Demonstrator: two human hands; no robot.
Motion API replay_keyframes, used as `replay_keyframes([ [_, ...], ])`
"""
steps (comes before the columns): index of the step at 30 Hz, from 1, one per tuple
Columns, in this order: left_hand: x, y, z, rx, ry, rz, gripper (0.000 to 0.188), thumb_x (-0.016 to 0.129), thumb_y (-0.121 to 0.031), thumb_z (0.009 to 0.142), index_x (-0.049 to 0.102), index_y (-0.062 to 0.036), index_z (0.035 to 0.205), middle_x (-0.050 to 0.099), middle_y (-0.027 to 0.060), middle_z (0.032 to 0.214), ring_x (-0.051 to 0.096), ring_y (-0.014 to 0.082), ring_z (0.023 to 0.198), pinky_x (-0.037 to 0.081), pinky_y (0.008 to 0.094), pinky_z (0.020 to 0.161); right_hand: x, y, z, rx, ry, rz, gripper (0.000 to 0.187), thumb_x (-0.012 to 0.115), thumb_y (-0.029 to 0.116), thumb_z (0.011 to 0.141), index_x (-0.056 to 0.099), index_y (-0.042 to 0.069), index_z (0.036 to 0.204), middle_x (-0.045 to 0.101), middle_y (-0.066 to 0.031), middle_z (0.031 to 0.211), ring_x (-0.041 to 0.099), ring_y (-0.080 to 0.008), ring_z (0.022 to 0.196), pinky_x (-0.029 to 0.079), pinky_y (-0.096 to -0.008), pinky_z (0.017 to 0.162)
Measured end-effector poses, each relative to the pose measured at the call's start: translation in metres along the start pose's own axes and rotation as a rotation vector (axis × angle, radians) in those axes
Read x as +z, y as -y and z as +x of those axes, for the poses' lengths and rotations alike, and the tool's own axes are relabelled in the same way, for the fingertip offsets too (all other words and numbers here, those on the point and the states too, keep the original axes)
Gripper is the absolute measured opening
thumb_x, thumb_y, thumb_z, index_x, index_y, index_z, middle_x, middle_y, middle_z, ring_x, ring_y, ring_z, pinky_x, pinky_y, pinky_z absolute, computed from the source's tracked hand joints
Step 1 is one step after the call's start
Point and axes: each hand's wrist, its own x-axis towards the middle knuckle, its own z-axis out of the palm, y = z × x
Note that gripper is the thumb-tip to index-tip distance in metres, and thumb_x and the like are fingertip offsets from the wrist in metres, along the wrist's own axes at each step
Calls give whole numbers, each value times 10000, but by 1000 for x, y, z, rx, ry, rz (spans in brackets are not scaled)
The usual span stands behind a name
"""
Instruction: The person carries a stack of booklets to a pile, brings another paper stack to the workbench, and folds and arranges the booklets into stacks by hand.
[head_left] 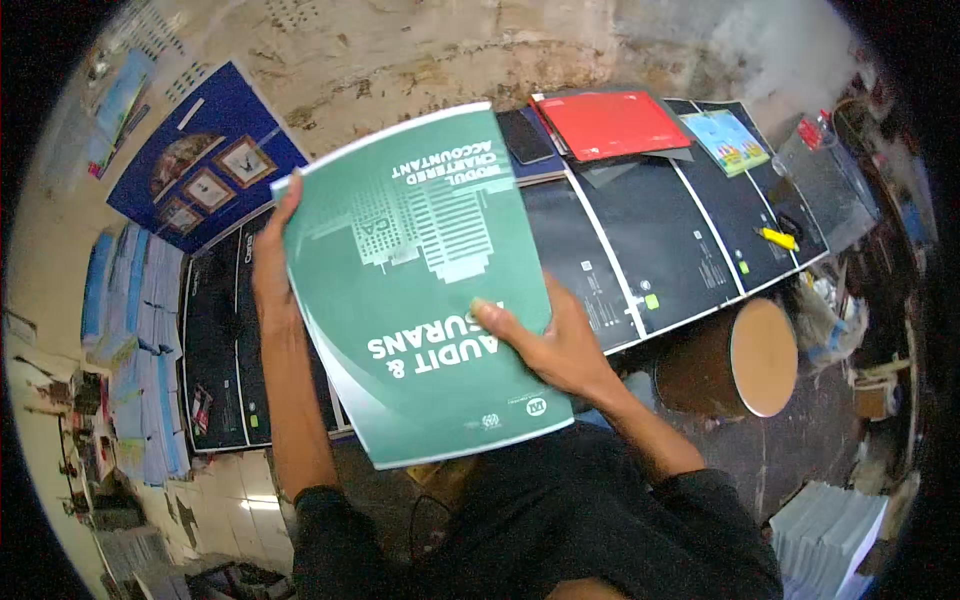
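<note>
A thick green softcover book (420, 330) is held up in front of me, its printed cover facing me upside down and slightly tilted. My left hand (275, 250) grips its left edge, with the thumb at the upper left and the other fingers hidden behind. On the right side, my right hand (560, 340) has its thumb pressed on the cover while its fingers go behind the book. The book is above the near edge of a table covered in black sheets (650, 235).
Further back lie a red folder (610, 125), a dark phone (525, 137), a colourful booklet (727, 140) and a yellow cutter (778, 239). Stacks of paper (145, 360) rise at the left. A round-topped stool (763, 358) stands right; more stacked books (828, 525) sit lower right.
</note>
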Motion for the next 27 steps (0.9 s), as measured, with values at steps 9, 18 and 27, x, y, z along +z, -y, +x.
replay_keyframes([
  [9, -6, 63, -14, 758, -224, 1516, 615, 791, -395, 811, 624, 64, 1185, 670, 262, 1066, 651, 431, 982, 502, 479, 909, 1, -67, 18, 422, -59, -291, 772, 618, 625, 887, 607, -101, 1153, 687, -276, 995, 697, -339, 917, 540, -416, 815],
  [18, 96, 118, -174, 589, 599, 1306, 736, 887, -262, 702, 575, 42, 1295, 632, 249, 1231, 612, 397, 1160, 486, 481, 1001, -79, -28, 5, -82, -319, -508, 408, 639, 362, 929, 721, -24, 823, 687, -239, 772, 700, -378, 718, 543, -443, 636],
  [27, 91, 138, -169, 479, 684, 1415, 729, 842, -174, 756, 501, 126, 1327, 578, 333, 1285, 580, 438, 1211, 503, 503, 986, -59, -123, -95, 285, -117, 274, 248, 731, 198, 898, 741, -34, 985, 729, -63, 849, 641, -103, 722, 511, -261, 587],
])
